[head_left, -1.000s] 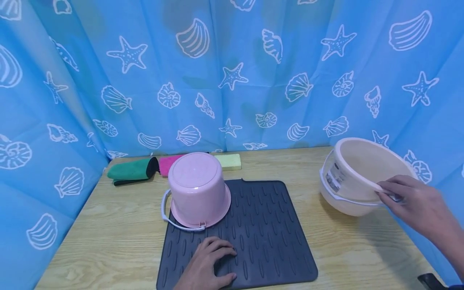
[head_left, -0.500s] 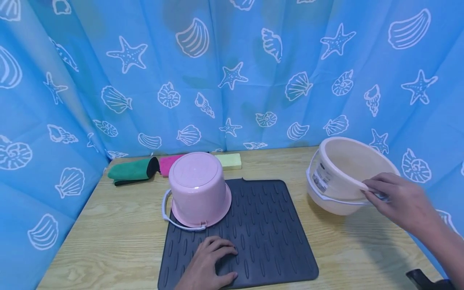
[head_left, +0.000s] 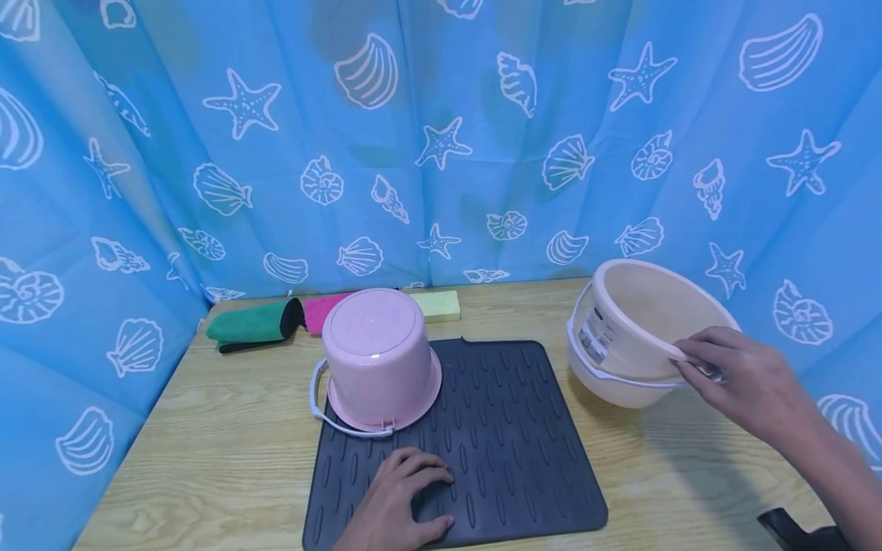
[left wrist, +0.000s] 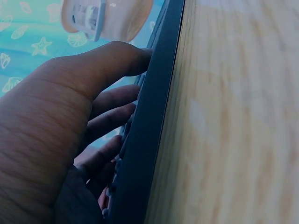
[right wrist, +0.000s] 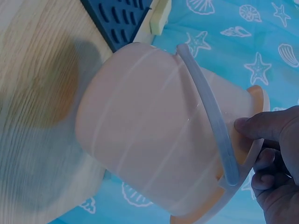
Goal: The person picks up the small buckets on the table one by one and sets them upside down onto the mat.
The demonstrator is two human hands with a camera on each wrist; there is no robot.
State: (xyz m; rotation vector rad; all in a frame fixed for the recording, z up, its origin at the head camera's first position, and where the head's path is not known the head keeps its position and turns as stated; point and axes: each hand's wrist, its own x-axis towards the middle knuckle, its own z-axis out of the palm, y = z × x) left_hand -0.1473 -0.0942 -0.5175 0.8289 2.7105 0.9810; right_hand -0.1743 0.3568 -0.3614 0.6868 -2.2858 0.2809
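My right hand [head_left: 740, 375] pinches the rim of a cream bucket [head_left: 630, 337], thumb outside and fingers inside. The bucket tilts, mouth up, at the right of the head view; its pale handle [right wrist: 210, 112] hangs down along its side. In the right wrist view its shadow lies on the table beneath it. My left hand [head_left: 400, 497] rests on a dark grey ridged mat [head_left: 510, 436], fingers bent loosely, fingertips on the mat and nothing in the grasp. A pink bucket [head_left: 379, 360] stands upside down on the mat's far left part, its white handle lying to the left.
A rolled green cloth [head_left: 251, 325], a pink cloth [head_left: 322, 312] and a pale yellow block [head_left: 439, 306] lie along the back of the wooden table [head_left: 207, 444]. A black object [head_left: 792, 529] shows at the lower right. A blue shell-patterned curtain [head_left: 441, 145] surrounds the table.
The right hand has carried the cream bucket leftward, closer to the mat. The left hand and the pink bucket have stayed in place.
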